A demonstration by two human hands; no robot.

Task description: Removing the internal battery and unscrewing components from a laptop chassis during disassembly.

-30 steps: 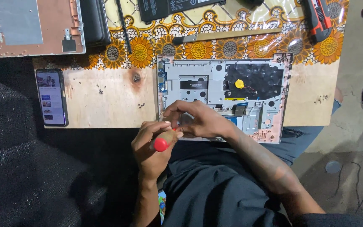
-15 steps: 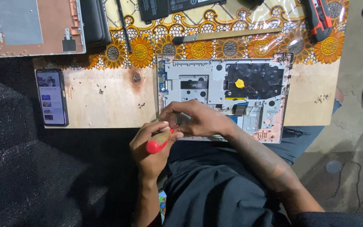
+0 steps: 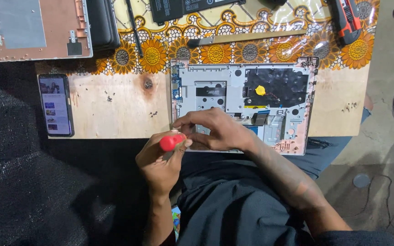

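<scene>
An opened laptop chassis (image 3: 233,77), grey inside with a black patch and a small yellow part, lies on a wooden board (image 3: 115,109). My left hand (image 3: 160,164) grips a red-handled screwdriver (image 3: 172,142) at the chassis's near left corner. My right hand (image 3: 215,130) rests flat on the chassis's near edge, fingers curled beside the screwdriver tip. The tip itself is hidden by my fingers.
A phone (image 3: 55,105) with a lit screen lies at the board's left end. A pink laptop cover (image 3: 37,27) sits at the far left, a black battery (image 3: 188,7) and an orange-black tool (image 3: 347,18) on a sunflower-patterned cloth (image 3: 215,52). Loose screws (image 3: 153,114) dot the board.
The screwdriver handle has tilted and shifted slightly in my left hand. My right hand stays on the chassis's near edge.
</scene>
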